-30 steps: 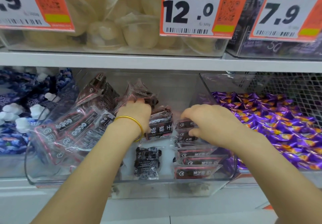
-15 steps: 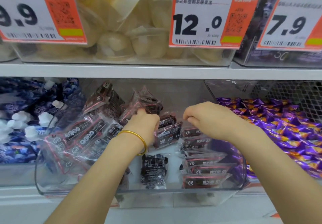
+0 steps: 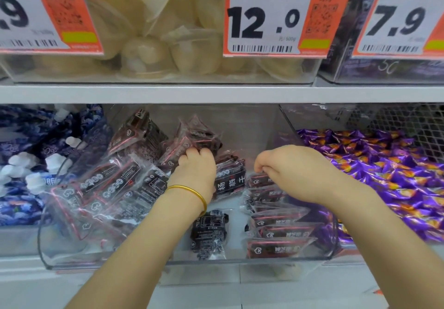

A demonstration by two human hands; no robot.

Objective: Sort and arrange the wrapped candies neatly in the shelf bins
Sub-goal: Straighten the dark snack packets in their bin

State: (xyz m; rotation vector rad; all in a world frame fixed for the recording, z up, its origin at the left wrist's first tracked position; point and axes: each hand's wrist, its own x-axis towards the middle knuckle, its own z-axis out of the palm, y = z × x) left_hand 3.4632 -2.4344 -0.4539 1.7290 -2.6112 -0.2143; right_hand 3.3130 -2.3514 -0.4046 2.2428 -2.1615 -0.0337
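Bin edges: the clear plastic bin (image 3: 240,261) sits on the lower shelf; its front wall is low and its side walls rise toward the back.
Open room: a bare white strip of bin floor runs from the middle to the front edge. One lone black wrapped packet (image 3: 209,233) lies flat on it.
Candies: the dark red-and-black wrapped candies (image 3: 108,188) lean in overlapping slanted rows along the bin's left side. More are heaped at the back middle, and a tidy upright row (image 3: 278,234) stands along the right wall.
Neighbours: blue-and-white packets (image 3: 24,164) fill the bin to the left and purple-and-orange wrapped candies (image 3: 384,176) the bin to the right, each beyond a clear wall. Wire mesh (image 3: 408,128) backs the right bin.
Overhead: the white shelf board (image 3: 216,93) hangs close above the back of the bin. On it stand pale yellow jelly cups (image 3: 168,51) and an orange-and-white price tag (image 3: 269,15).
Left hand: the left hand (image 3: 195,167) wears a gold bangle (image 3: 192,192) and reaches deep to the back middle. Its fingers are curled, gripping a crumpled heap packet (image 3: 192,140).
Right hand: the right hand (image 3: 295,171) is arched palm down over the back end of the right row. Its fingertips pinch the top edge of the rear packet (image 3: 260,179).
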